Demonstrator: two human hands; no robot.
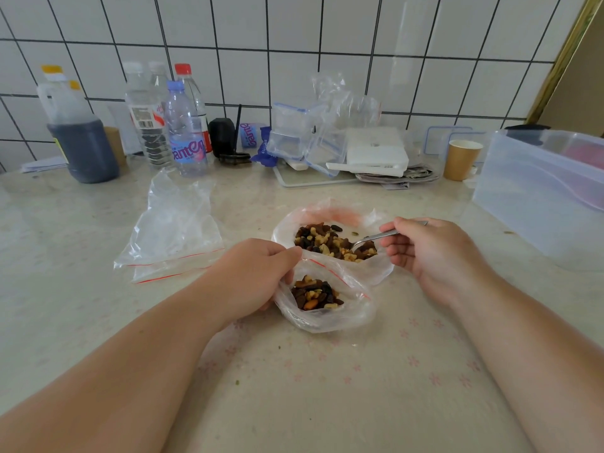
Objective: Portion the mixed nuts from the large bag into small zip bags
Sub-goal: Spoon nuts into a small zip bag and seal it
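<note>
My right hand [434,256] grips the spoon [376,237], its bowl buried in the mixed nuts [330,243] of the large bag [327,220]. My left hand [258,273] pinches open the small zip bag [327,308] just nearer me — a short pull back, nothing between. Spare zip bags [173,230] lie left.

glossy metal spoon [376,237]; clear plastic bag [327,318]

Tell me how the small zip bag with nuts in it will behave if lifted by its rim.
The small zip bag is thin crumpled film, so it will probably sag. Its nuts pool low, likely weighting the bottom. The mouth may collapse once the left hand lets go.
</note>
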